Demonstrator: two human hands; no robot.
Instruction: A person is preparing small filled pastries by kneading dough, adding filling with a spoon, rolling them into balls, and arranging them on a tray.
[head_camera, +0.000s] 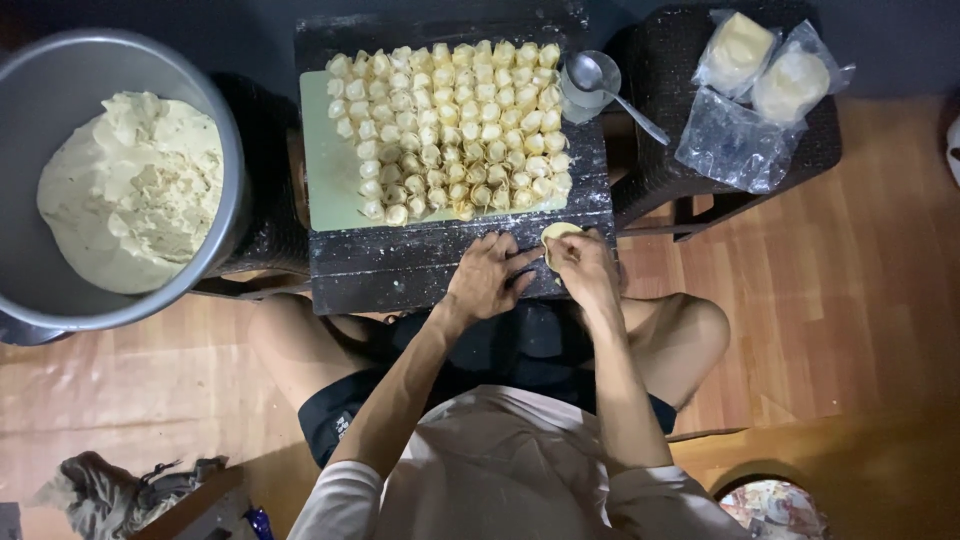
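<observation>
Watching remotely, I see the right hand (585, 265) pinching a round dumpling wrapper (558, 233) just below the tray (325, 180) of folded dumplings (455, 130) on the dark surface (400, 262). The left hand (487, 278) lies fingers spread, holding nothing, its fingertips touching the wrapper. Left of the tray stands a pot (215, 100) of filling (130, 190); right of it, a spoon (612, 92).

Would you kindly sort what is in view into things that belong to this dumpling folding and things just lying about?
In use: wrapper, left hand, right hand, folded dumplings, board, filling pot, spoon, wrapper bags.
Lying about: rag, patterned dish.
</observation>
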